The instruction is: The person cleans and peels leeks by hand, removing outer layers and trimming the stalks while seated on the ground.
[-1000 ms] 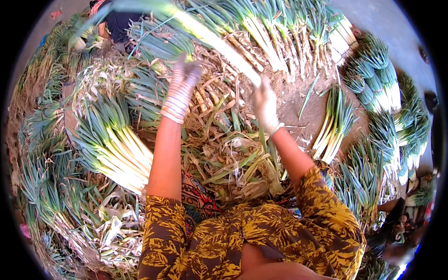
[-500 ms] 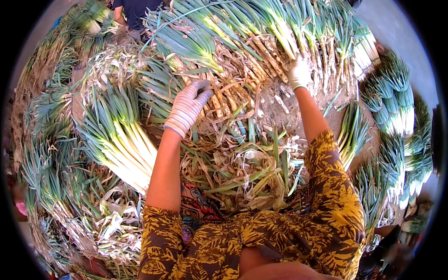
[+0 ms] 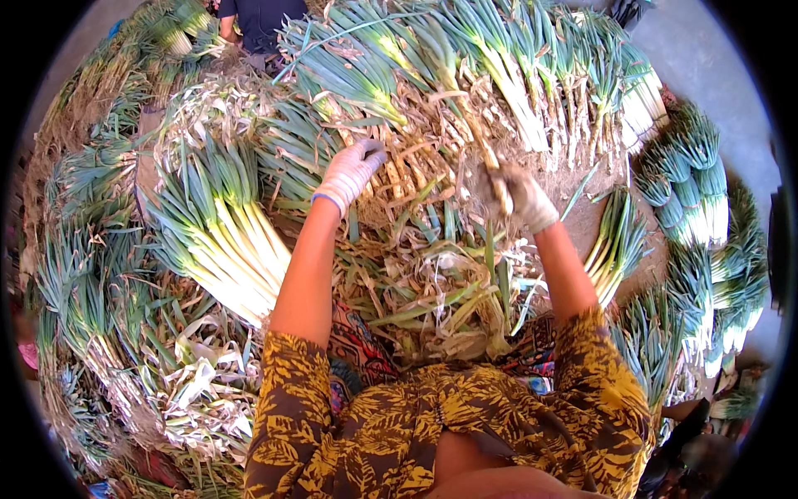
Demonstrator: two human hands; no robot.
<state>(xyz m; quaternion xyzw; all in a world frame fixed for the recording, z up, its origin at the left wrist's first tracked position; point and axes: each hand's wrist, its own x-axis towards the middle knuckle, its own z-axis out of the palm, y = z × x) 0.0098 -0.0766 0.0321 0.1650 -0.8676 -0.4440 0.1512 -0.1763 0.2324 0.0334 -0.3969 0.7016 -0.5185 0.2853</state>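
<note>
My right hand point(image 3: 525, 198), in a pale glove and slightly blurred by motion, is closed around the root end of a long green onion point(image 3: 475, 133). Dry brown skin covers the stalk, and its green leaves still lie among the row of unpeeled green onions point(image 3: 391, 62). My left hand point(image 3: 352, 172), in a striped white glove, hovers at the left end of that row beside dirty stalks. Its fingers are bent and slightly apart, with nothing visible in them. Below both hands lies a heap of stripped leaves and husks point(image 3: 440, 299).
Cleaned green onions point(image 3: 237, 241) lie in a pile to my left, with a smaller bunch point(image 3: 613, 241) to my right. Tied bundles point(image 3: 694, 183) are stacked at the far right. A person in dark clothing point(image 3: 262, 25) is at the far left, and more unpeeled onions point(image 3: 91, 274) line the left side.
My right hand has come from the far row toward me, pulling a green onion by its root end. My left hand has shifted little, staying beside the stalks. The view has moved slightly.
</note>
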